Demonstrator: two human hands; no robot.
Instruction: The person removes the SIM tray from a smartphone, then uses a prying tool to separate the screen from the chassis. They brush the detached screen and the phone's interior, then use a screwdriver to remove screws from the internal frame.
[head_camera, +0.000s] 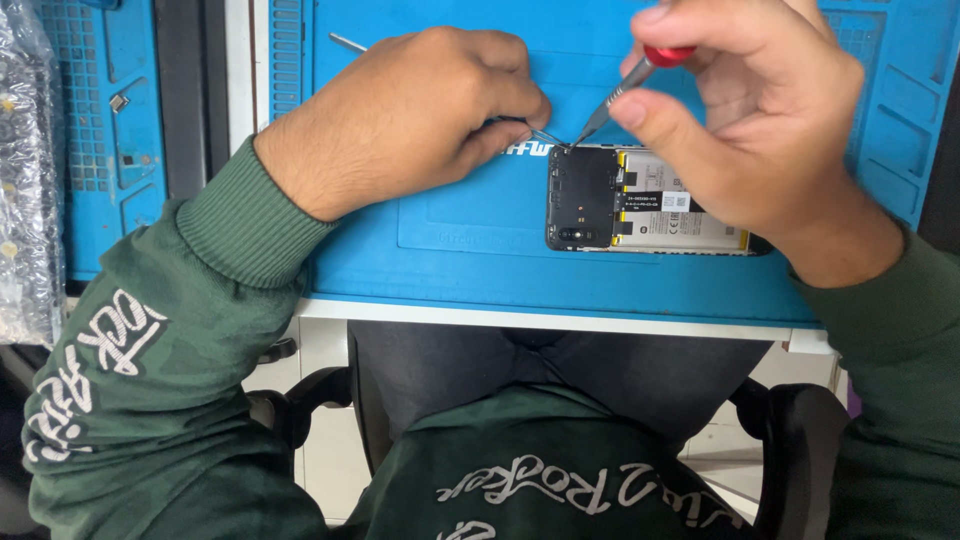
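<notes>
Right hand: pinched a slim precision screwdriver with a red cap between thumb and fingers, shaft slanted down and leftward.
Screwdriver tip: rested at the far-left corner of the opened phone, touching or just above it; exact contact could not be told.
Left hand: fingers curled and pressed together around thin metal tweezers, whose points met the same corner beside the screwdriver tip; a metal end showed past the hand, to the far left.
Smartphone: lay flat with back cover off, long side running left to right, right of centre on the mat, partly under the right hand.
Phone interior: black inner cover plate on the left, pale battery with yellow edging on the right.
Step in hand, as judged: a small screw at the plate's corner was being worked, driver turning, tweezers ready to take it.
Next move, as judged: called for a steady vertical driver and a light tweezer grip so the screw did not drop.
Blue repair mat: lay under the phone, with moulded trays along its far and left edges.
Table edge: white, near side.
Sleeves: dark green, ribbed cuffs.
Far left: clear plastic bag.
</notes>
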